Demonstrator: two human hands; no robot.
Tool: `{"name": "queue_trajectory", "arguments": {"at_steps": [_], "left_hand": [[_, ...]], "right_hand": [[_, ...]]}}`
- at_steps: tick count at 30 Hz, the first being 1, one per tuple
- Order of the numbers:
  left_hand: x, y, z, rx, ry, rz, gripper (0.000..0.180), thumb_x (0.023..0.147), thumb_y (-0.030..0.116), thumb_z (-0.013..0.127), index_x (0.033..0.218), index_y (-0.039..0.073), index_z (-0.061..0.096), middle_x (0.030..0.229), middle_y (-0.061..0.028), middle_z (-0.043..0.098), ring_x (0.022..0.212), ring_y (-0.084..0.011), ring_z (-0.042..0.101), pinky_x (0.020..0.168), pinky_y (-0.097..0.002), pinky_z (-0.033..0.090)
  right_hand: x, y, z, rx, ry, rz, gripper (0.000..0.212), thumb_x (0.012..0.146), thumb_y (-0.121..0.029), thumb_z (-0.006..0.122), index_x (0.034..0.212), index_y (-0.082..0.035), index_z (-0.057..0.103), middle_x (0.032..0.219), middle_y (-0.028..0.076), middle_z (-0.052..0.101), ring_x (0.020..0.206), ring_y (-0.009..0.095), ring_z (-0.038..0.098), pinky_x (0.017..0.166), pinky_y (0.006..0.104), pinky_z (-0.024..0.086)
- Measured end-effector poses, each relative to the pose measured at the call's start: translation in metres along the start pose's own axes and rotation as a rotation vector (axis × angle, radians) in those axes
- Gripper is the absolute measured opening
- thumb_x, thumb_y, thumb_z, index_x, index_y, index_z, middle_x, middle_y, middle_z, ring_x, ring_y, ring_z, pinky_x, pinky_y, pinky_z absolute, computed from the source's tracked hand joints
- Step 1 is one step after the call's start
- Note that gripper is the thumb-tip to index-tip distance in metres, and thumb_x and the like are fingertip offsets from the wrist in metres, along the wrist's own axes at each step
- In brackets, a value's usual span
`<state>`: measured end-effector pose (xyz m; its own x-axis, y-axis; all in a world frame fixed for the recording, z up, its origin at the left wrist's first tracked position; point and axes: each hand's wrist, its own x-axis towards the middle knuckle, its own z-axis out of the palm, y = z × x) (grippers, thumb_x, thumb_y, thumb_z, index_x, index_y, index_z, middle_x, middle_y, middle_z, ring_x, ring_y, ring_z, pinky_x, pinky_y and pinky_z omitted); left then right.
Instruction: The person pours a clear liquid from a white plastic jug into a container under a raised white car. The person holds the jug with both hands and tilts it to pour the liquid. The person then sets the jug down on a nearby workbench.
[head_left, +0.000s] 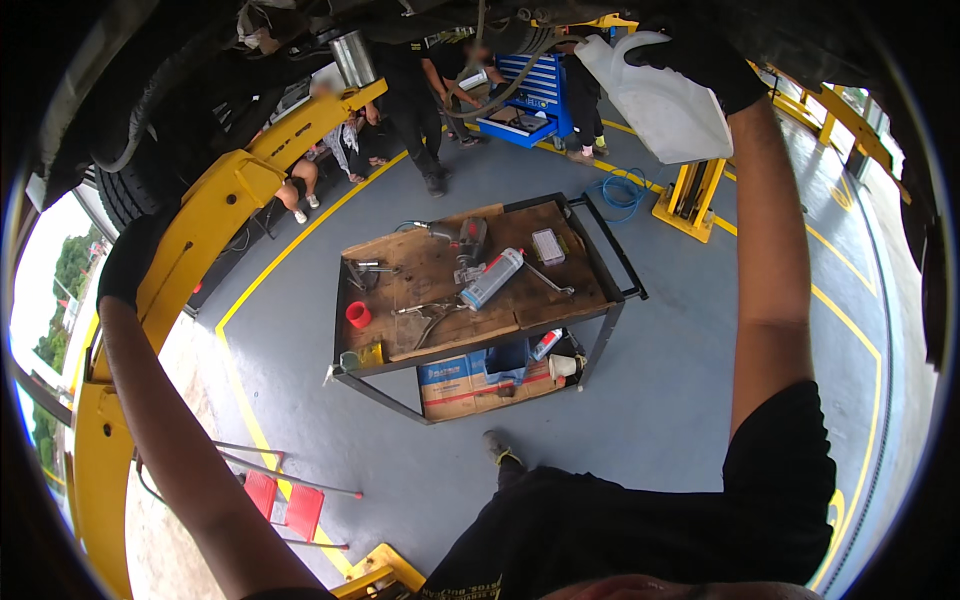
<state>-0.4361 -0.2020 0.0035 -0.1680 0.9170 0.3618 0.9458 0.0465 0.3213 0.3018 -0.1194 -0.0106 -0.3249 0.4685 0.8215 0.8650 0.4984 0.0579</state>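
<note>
**Kid:** What are the hands doing?

**Helper:** The right hand (pixel 715 60), in a black glove, is up high at the top right of the frame. It is closed around the top of a white plastic jug (pixel 662 98). The left hand (pixel 135 262), gloved too, rests on the yellow lift arm (pixel 215 215) at the left. I can't tell if it grips. The hands are far apart.

**Kid:** Is the jug hard to hold?

**Helper:** I think it's light and a bit bendy, maybe slippery. The handle near the spout looks best to hold.

**Kid:** Is there room to move?

**Helper:** The car's underside (pixel 300 30) is close above, so it's tight there. Below, the gray floor (pixel 680 350) is open. A cart (pixel 470 275) with tools stands in the middle.
</note>
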Motion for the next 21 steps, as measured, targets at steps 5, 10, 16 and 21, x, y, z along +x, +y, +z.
{"name": "queue_trajectory", "arguments": {"at_steps": [5, 10, 16, 21], "left_hand": [[0.008, -0.025, -0.002, 0.344, 0.069, 0.298, 0.042, 0.104, 0.041, 0.051, 0.134, 0.016, 0.068, 0.109, -0.0137, 0.076, 0.096, -0.0236, 0.073, 0.087, -0.037, 0.051], [0.008, -0.045, -0.008, 0.312, 0.1, 0.325, 0.045, 0.105, 0.044, 0.047, 0.134, 0.016, 0.068, 0.11, -0.0143, 0.076, 0.097, -0.0242, 0.073, 0.087, -0.0366, 0.051], [-0.01, 0.027, 0.006, 0.078, 0.04, -0.05, 0.055, 0.103, 0.055, 0.047, 0.126, 0.012, 0.072, 0.104, -0.0153, 0.076, 0.095, -0.0249, 0.073, 0.086, -0.0358, 0.05], [-0.001, 0.005, -0.003, 0.127, 0.002, -0.018, 0.052, 0.102, 0.054, 0.049, 0.124, 0.013, 0.074, 0.103, -0.0152, 0.076, 0.094, -0.0253, 0.073, 0.085, -0.0362, 0.05]], "right_hand": [[0.0, 0.011, -0.004, -0.154, -0.09, 0.009, 0.067, 0.069, -0.048, 0.094, 0.112, -0.001, 0.073, 0.11, 0.02, 0.071, 0.102, 0.036, 0.068, 0.088, 0.045, 0.055], [0.004, 0.013, 0.001, -0.076, -0.081, -0.026, 0.061, 0.071, -0.046, 0.094, 0.107, -0.001, 0.074, 0.109, 0.02, 0.071, 0.101, 0.036, 0.068, 0.087, 0.045, 0.055], [-0.004, 0.042, 0.009, -0.094, -0.154, 0.184, 0.053, 0.081, -0.044, 0.085, 0.122, -0.014, 0.073, 0.119, 0.013, 0.073, 0.103, 0.027, 0.071, 0.087, 0.0378, 0.057], [-0.002, 0.031, 0.011, -0.134, -0.126, 0.132, 0.056, 0.079, -0.043, 0.087, 0.121, -0.01, 0.071, 0.117, 0.015, 0.071, 0.103, 0.03, 0.069, 0.089, 0.0402, 0.056]]}}
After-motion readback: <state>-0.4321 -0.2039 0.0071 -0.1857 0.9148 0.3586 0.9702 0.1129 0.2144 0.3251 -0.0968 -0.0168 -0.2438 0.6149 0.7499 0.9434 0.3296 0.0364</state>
